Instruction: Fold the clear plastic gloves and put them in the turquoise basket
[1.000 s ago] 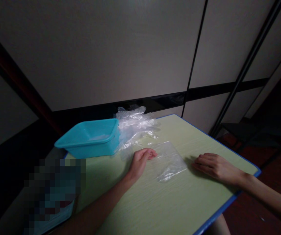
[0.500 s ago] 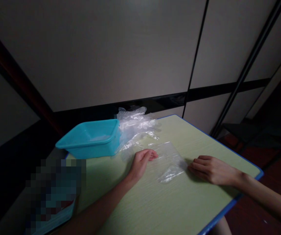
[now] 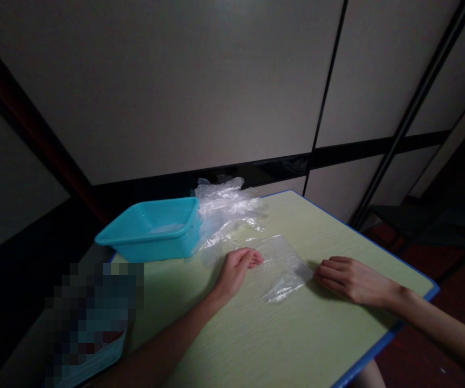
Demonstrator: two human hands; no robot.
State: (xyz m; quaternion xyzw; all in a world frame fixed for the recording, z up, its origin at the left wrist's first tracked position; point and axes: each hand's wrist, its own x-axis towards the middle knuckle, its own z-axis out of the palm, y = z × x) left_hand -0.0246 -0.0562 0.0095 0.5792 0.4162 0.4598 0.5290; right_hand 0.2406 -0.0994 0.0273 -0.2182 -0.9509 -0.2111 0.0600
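Note:
A clear disposable plastic glove [image 3: 283,261] lies spread on the table, its wide end towards the right. My left hand [image 3: 238,269] rests on its side at the glove's left part, fingers loosely stretched and slightly bent, not closed round anything. At the glove's right corner is my right hand [image 3: 343,280], back up, with fingers curled down and closed on the edge; the fingertips are hidden. Beyond my left hand sits a loose pile of clear plastic gloves [image 3: 230,207].
A turquoise plastic basin [image 3: 151,249] stands at the table's back left, touching the glove pile. The pale green table [image 3: 236,345] has a blue edge. A blurred-out package [image 3: 95,334] is at the left. Cabinet panels [image 3: 212,97] rise behind, and a dark chair [image 3: 410,221] is at right.
Both hands and the glove hold nearly the same places on the table. The whole view has shifted very slightly.

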